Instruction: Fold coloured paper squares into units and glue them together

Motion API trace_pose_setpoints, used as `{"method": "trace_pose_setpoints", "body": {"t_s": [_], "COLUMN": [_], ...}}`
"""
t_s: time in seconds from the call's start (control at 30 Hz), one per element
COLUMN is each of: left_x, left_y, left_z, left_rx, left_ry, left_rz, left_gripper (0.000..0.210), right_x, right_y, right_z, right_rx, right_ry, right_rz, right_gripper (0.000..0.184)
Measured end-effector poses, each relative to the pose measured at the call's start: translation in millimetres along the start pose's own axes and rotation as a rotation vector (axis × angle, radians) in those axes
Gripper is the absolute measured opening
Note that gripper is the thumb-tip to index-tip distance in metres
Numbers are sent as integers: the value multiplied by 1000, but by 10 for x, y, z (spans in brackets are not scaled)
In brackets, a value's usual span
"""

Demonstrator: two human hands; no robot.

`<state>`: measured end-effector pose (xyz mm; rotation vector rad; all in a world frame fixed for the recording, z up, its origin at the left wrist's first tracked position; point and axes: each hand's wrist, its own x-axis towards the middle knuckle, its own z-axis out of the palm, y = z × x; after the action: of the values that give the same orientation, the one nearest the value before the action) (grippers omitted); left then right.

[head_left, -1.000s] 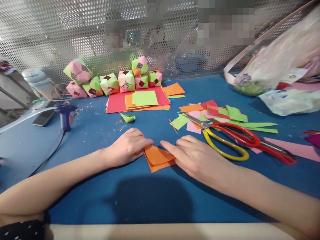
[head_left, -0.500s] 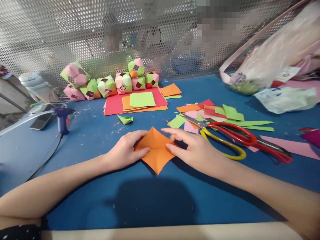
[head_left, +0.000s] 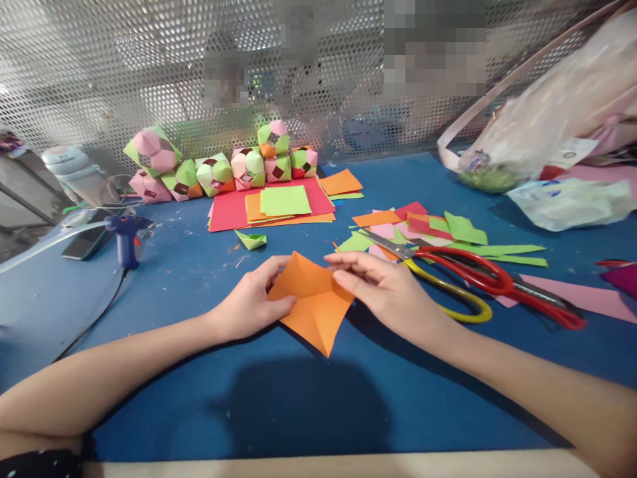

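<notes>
A square of orange paper (head_left: 316, 302), marked with crossing creases, is held slightly bowed above the blue table. On its left side, my left hand (head_left: 251, 295) pinches it, thumb on top and fingers behind. At the upper right edge, my right hand (head_left: 381, 282) has its thumb on the paper and its other fingers stretched out behind. Beyond the paper lies a small folded green paper piece (head_left: 251, 239). To the right of my right hand are scissors (head_left: 465, 262) with one red and one yellow handle.
Behind stand several folded paper balls (head_left: 213, 174) and stacked coloured sheets (head_left: 223, 211). Paper scraps (head_left: 423, 222) lie under the scissors. At left are a blue glue gun (head_left: 128, 242) with its cord, a phone (head_left: 84, 239) and a bottle (head_left: 72, 172). Plastic bags (head_left: 572, 202) sit at right.
The orange paper has turned a little, its near corner swinging to the right and its far corner to the left. My right thumb has shifted up along its edge.
</notes>
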<state>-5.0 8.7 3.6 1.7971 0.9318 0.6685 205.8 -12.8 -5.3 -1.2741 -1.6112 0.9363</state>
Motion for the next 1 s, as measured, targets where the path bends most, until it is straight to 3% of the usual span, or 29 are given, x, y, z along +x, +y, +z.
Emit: {"method": "trace_pose_setpoints", "body": {"t_s": [0.13, 0.27, 0.43, 0.53, 0.6, 0.67, 0.77, 0.83, 0.87, 1.0], "left_x": [25, 59, 37, -20, -54, -74, -84, -89, -94, -126], "left_y": [-39, -97, -66, -20, -4, 1, 13, 33, 47, 75], "left_z": [-26, -62, -118, -134, -127, -112, -84, -68, -62, -61], "left_rx": [49, 199, 286, 322, 334, 323, 259, 209, 191, 152], "left_ry": [71, 179, 393, 370, 325, 318, 343, 349, 345, 285], "left_rz": [-13, 4, 218, 370, 398, 350, 224, 170, 159, 202], "left_gripper": [50, 48, 29, 16, 15, 15, 17, 19, 19, 16], "right_x": [86, 145, 115, 94, 101, 132, 220, 287, 316, 360], "right_y": [34, 56, -24, -71, -80, -66, -16, 22, 38, 93], "right_z": [-69, -110, -81, -66, -87, -145, -277, -361, -395, -457], "right_rx": [211, 411, 531, 580, 575, 545, 412, 275, 242, 257], "right_ry": [128, 87, 9, -58, -59, -14, 161, 300, 351, 410], "right_rz": [0, 82, 97, 50, 47, 39, -7, -3, 4, 7], "right_gripper": [20, 20, 14, 28, 35, 40, 40, 19, 10, 12]}}
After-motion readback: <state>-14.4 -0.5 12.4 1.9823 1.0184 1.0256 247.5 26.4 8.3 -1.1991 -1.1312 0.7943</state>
